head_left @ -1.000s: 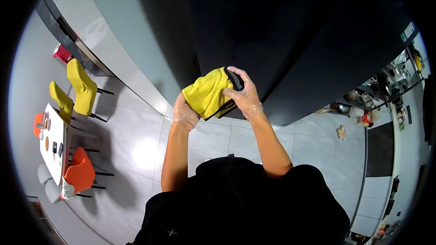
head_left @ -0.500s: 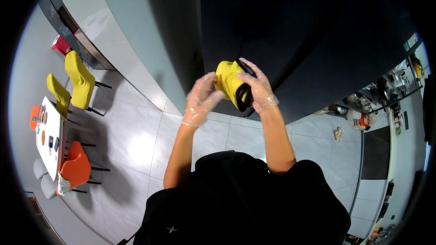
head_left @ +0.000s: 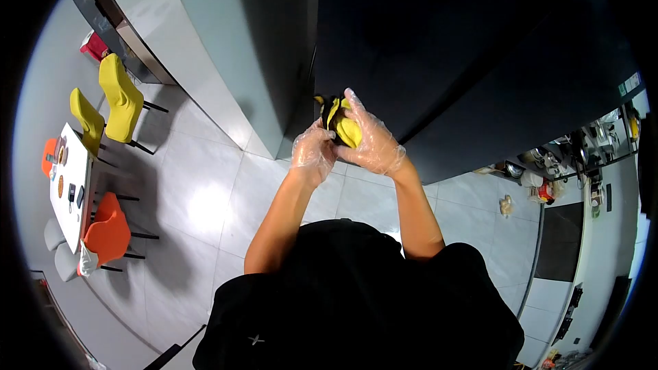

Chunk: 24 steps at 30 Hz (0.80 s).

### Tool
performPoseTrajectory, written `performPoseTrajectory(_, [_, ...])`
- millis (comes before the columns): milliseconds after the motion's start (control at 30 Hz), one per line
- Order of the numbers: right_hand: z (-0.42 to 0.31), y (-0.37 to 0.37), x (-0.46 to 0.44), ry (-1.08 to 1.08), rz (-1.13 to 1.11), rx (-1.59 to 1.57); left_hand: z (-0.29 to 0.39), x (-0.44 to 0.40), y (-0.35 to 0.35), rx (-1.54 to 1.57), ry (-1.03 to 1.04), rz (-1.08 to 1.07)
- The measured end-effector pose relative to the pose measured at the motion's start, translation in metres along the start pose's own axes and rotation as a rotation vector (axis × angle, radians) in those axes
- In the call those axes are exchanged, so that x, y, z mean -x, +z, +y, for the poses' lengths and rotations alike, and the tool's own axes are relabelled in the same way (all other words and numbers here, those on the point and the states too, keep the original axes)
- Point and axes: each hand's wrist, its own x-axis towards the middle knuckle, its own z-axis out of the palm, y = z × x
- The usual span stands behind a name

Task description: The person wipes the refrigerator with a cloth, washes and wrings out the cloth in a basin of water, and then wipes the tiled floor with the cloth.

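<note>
A bunched yellow and black cloth (head_left: pixel 349 131) is between my two hands, in front of a tall dark panel (head_left: pixel 411 41). My left hand (head_left: pixel 315 153), in a clear plastic glove, grips the cloth's black edge from the left, thumb pressed against it. From the right, my right hand (head_left: pixel 375 142), gloved the same way, wraps round the yellow part with its fingers pointing up. The palms partly hide the cloth, so its full shape does not show.
A pale wall (head_left: pixel 226 48) stands left of the dark panel. Yellow chairs (head_left: pixel 120 99) and an orange chair (head_left: pixel 108 229) surround a white table (head_left: pixel 70 178) at left. Kitchenware (head_left: pixel 582 147) fills shelving at right, and a small bag (head_left: pixel 506 205) lies on the tiled floor (head_left: pixel 264 192).
The cloth has turned over, its black edge now on the left instead of the right. My left hand has closed on it, and the hands are closer together.
</note>
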Motion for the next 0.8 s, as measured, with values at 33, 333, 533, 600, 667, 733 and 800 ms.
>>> performPoseTrajectory(33, [0.004,0.001,0.000,-0.020,-0.006,-0.030,-0.004,-0.005,-0.009,-0.023,-0.017,0.046])
performPoseTrajectory(333, [0.010,-0.008,0.013,-0.171,-0.076,-0.035,-0.002,-0.001,0.001,0.001,0.048,0.230])
performPoseTrajectory(533, [0.013,0.000,0.010,0.028,0.050,0.008,-0.003,0.001,-0.007,-0.011,-0.010,0.192])
performPoseTrajectory(600, [0.006,0.001,0.008,0.120,0.183,0.066,-0.004,-0.002,-0.004,-0.069,-0.065,0.231])
performPoseTrajectory(667, [0.027,0.013,0.005,0.043,0.422,-0.095,-0.006,-0.005,-0.011,-0.028,-0.056,0.193])
performPoseTrajectory(733, [0.013,0.008,0.005,0.110,0.528,-0.194,0.002,0.011,0.013,-0.100,0.006,0.298])
performPoseTrajectory(800, [0.009,0.001,0.005,0.140,0.533,-0.201,0.004,0.039,0.070,-0.419,0.250,0.351])
